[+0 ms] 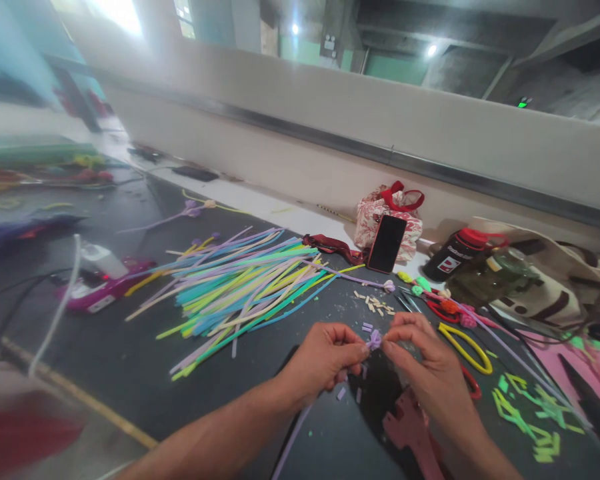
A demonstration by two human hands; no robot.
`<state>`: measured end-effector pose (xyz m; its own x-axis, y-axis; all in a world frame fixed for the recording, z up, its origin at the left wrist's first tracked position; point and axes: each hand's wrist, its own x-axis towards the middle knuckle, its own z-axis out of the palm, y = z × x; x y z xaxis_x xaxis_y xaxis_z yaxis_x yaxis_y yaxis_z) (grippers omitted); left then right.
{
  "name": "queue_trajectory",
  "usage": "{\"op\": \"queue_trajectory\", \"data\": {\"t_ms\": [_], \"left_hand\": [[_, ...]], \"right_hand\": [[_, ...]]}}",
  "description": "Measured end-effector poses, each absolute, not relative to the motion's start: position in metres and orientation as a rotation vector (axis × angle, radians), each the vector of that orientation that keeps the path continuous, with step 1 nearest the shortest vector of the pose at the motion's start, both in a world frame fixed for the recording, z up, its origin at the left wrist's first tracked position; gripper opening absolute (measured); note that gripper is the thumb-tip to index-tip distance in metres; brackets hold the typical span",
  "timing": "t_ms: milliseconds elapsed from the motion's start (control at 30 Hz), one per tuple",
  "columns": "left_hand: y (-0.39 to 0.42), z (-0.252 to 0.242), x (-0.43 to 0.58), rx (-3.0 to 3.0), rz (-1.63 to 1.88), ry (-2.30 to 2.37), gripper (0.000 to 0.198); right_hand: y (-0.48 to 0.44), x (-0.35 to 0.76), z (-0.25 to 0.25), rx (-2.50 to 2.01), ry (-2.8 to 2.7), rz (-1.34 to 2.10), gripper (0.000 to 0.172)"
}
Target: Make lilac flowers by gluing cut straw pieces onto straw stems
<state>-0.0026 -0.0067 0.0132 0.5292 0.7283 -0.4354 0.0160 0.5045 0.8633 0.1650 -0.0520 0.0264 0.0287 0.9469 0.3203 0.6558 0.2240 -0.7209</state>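
A small lilac pipe-cleaner flower (375, 339) is held between my two hands above the dark table. My left hand (325, 357) is closed, thumb and forefinger pinching the flower's left side. A lilac stem (293, 437) runs from under that hand toward the lower edge of the view. From the right, my right hand (423, 353) has its thumb and forefinger together at the flower's other side. Short cut lilac pieces (341, 393) lie just below the hands. To the left spreads a big pile of pastel pipe cleaners (245, 287).
Yellow-handled scissors (465, 348) and green clippings (545, 410) lie at right. Behind are beige clippings (375, 305), a propped phone (387, 243), a patterned bag (367, 217) and a black bottle (455, 255). A purple power strip (105, 293) with cables sits left.
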Motion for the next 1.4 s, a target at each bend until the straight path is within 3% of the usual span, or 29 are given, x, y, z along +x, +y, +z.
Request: {"op": "queue_trajectory", "data": {"t_ms": [1400], "left_hand": [[-0.0035,0.0123,-0.0039,0.881,0.511,0.897,0.017]], "right_hand": [[-0.0587,0.161,0.0302,-1.447,-1.702,0.37,0.013]]}}
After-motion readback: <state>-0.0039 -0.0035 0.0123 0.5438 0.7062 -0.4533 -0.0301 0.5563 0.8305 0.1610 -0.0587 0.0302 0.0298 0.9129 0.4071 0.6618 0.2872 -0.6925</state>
